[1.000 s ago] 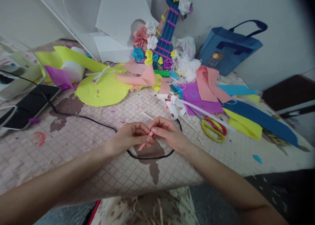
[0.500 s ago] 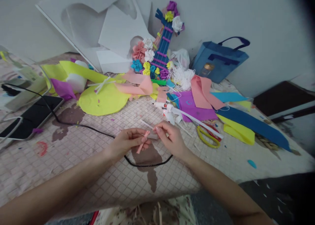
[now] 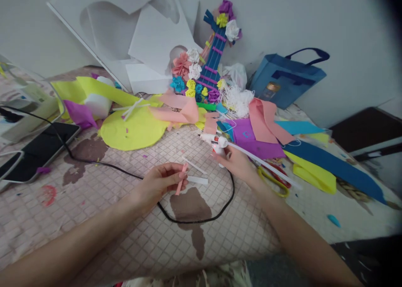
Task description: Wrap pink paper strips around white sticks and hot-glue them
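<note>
Between the thumb and fingers of my left hand (image 3: 163, 179) is a narrow pink paper strip (image 3: 181, 182), along with a white strip (image 3: 197, 180) that sticks out to the right. My right hand (image 3: 237, 161) has its fingers around the handle of a white hot glue gun (image 3: 216, 141). A long pale glue stick (image 3: 260, 160) runs out of the gun's back, and its nozzle points left. The gun's black cord (image 3: 191, 222) loops over the table below both hands. Another thin white strip (image 3: 194, 165) lies just beyond my left fingertips.
Yellow-handled scissors (image 3: 272, 181) lie beside my right wrist. Behind are a yellow paper piece (image 3: 135, 130), purple paper (image 3: 245, 138), pink paper (image 3: 266, 119) and a flower-covered toy guitar (image 3: 213, 57). A blue bag (image 3: 285, 80) stands at back right, a phone (image 3: 40, 151) at left.
My right hand has left the strips at my left hand, moved right and taken hold of the glue gun. My left hand keeps the pink and white strips nearly in place.
</note>
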Action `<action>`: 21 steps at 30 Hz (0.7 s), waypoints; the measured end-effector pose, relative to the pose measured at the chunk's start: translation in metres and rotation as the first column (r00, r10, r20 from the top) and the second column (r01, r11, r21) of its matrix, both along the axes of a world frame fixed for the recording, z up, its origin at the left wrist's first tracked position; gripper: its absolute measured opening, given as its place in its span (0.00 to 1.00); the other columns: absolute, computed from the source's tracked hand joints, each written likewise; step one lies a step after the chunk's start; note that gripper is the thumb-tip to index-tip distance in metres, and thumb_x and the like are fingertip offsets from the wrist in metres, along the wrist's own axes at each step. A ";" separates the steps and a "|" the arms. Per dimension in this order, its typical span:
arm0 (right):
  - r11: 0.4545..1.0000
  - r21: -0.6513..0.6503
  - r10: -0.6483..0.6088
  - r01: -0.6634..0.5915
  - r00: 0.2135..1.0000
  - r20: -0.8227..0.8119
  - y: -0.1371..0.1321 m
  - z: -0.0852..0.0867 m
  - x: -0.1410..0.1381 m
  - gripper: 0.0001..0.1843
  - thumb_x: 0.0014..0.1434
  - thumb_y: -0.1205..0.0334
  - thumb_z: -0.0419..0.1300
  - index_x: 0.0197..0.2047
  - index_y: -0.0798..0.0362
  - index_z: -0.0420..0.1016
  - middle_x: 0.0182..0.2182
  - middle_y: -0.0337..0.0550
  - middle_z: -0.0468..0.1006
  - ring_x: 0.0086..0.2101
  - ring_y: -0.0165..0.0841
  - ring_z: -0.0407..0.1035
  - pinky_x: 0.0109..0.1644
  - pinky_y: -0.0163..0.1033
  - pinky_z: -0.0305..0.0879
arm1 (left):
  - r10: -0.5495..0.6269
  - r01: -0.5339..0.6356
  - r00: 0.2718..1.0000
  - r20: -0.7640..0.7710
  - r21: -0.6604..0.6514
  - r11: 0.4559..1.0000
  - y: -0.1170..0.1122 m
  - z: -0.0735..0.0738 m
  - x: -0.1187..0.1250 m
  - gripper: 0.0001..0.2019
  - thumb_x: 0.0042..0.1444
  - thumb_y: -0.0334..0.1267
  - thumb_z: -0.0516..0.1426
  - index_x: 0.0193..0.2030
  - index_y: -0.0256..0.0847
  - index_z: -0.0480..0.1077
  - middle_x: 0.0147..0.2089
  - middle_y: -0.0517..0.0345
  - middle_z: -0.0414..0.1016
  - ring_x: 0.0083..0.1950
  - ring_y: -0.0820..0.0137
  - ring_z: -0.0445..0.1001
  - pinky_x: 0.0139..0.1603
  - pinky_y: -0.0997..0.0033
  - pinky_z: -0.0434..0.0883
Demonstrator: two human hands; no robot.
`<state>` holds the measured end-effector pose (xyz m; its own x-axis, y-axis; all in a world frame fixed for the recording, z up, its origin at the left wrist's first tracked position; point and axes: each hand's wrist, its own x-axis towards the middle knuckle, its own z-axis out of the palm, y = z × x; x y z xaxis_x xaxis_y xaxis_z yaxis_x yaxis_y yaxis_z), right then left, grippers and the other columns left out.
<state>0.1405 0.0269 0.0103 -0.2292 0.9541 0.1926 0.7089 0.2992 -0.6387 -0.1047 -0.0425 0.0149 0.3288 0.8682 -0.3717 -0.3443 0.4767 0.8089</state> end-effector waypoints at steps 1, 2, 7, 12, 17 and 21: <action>1.000 -0.012 0.007 -0.007 1.000 -0.019 0.004 -0.003 -0.004 0.17 0.54 0.51 0.60 0.42 0.54 0.73 0.32 0.43 0.76 0.31 0.36 0.69 0.35 0.39 0.64 | 0.002 -0.002 1.000 -0.001 0.008 1.000 0.000 0.000 0.000 0.13 0.46 0.38 0.67 0.37 0.35 0.72 0.29 0.58 0.74 0.29 0.74 0.72 0.31 0.75 0.69; 1.000 -0.010 -0.001 0.001 0.999 -0.033 0.006 -0.005 -0.008 0.16 0.54 0.52 0.60 0.40 0.54 0.74 0.31 0.43 0.76 0.31 0.36 0.69 0.35 0.39 0.64 | 0.004 -0.003 1.000 -0.004 0.019 1.000 -0.001 0.000 0.000 0.13 0.47 0.38 0.66 0.36 0.35 0.72 0.29 0.58 0.74 0.28 0.75 0.71 0.31 0.76 0.68; 0.996 0.001 -0.085 0.087 0.980 -0.181 -0.005 -0.004 -0.009 0.12 0.56 0.52 0.57 0.33 0.53 0.72 0.25 0.40 0.72 0.28 0.34 0.67 0.31 0.38 0.64 | -0.020 0.020 1.000 -0.007 0.082 0.996 0.000 -0.002 -0.001 0.11 0.49 0.38 0.65 0.36 0.36 0.72 0.29 0.60 0.72 0.28 0.77 0.69 0.30 0.76 0.66; 0.969 -0.218 -0.013 -0.112 0.866 -0.500 -0.033 0.012 -0.003 0.17 0.57 0.48 0.57 0.36 0.54 0.73 0.19 0.36 0.65 0.18 0.29 0.62 0.21 0.36 0.60 | 0.009 -0.005 1.000 -0.024 0.135 0.991 0.003 -0.002 -0.002 0.12 0.47 0.38 0.66 0.36 0.35 0.71 0.30 0.60 0.71 0.27 0.78 0.68 0.29 0.77 0.65; 0.963 -0.122 0.173 -0.241 0.896 -0.408 -0.044 0.018 0.001 0.12 0.57 0.51 0.59 0.39 0.50 0.75 0.30 0.42 0.74 0.24 0.32 0.65 0.25 0.37 0.63 | 0.045 -0.027 0.996 -0.078 0.221 0.975 0.007 0.000 -0.004 0.10 0.50 0.38 0.64 0.34 0.35 0.69 0.29 0.61 0.71 0.24 0.80 0.66 0.28 0.77 0.63; 0.956 -0.031 0.275 -0.290 0.932 -0.237 -0.046 0.021 0.000 0.10 0.59 0.53 0.57 0.33 0.50 0.73 0.27 0.41 0.72 0.26 0.33 0.66 0.30 0.38 0.64 | 0.072 -0.040 0.992 -0.106 0.282 0.959 0.010 -0.002 -0.005 0.10 0.51 0.38 0.64 0.35 0.34 0.69 0.29 0.62 0.70 0.23 0.80 0.66 0.27 0.77 0.63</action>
<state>0.1401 -0.0190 0.0309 -0.4484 0.8684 0.2115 0.4343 0.4185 -0.7976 -0.1097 -0.0324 0.0128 0.2463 0.9583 -0.1448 -0.2620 0.2096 0.9420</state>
